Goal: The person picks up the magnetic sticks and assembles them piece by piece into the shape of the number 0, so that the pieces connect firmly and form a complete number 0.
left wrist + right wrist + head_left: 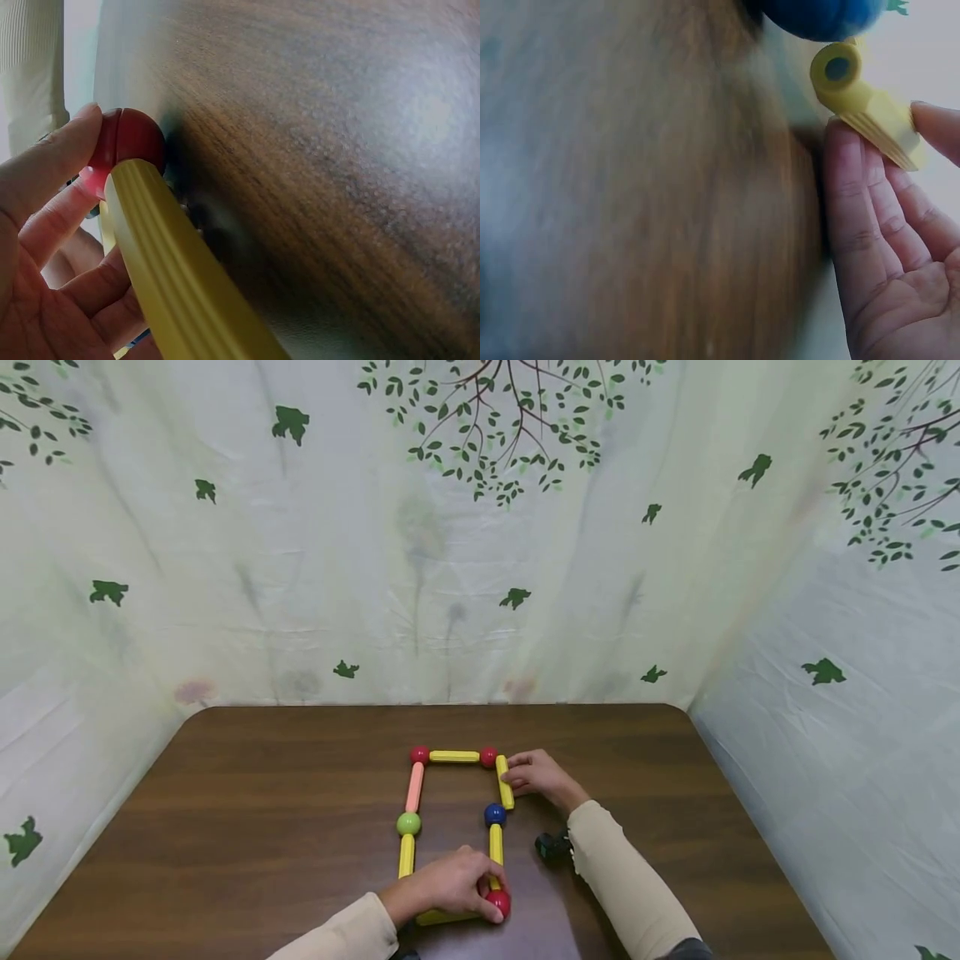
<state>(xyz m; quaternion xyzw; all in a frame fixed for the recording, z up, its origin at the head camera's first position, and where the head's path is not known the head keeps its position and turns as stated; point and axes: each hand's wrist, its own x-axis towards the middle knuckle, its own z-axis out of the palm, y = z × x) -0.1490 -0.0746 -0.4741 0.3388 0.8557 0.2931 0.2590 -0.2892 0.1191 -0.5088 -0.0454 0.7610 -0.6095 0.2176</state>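
Note:
My left hand (459, 883) pinches a red ball (498, 903) at the near right corner of a frame of rods and balls on the table. In the left wrist view, thumb and fingers clasp that red ball (129, 142), and a yellow ridged rod (180, 262) runs from it toward the camera. My right hand (546, 777) holds a yellow rod (505, 782) between thumb and fingers, at the far right side. Its near end lies beside the blue ball (495, 814), not in line with it. The right wrist view shows the rod's round dark-centred end (836, 69).
Farther left, a pink rod (415, 787) links a red ball (419, 755) and a green ball (408, 823). Another yellow rod (454, 757) spans the far side to a second red ball (488, 757). The brown table (262, 810) meets a leaf-patterned curtain (420, 568).

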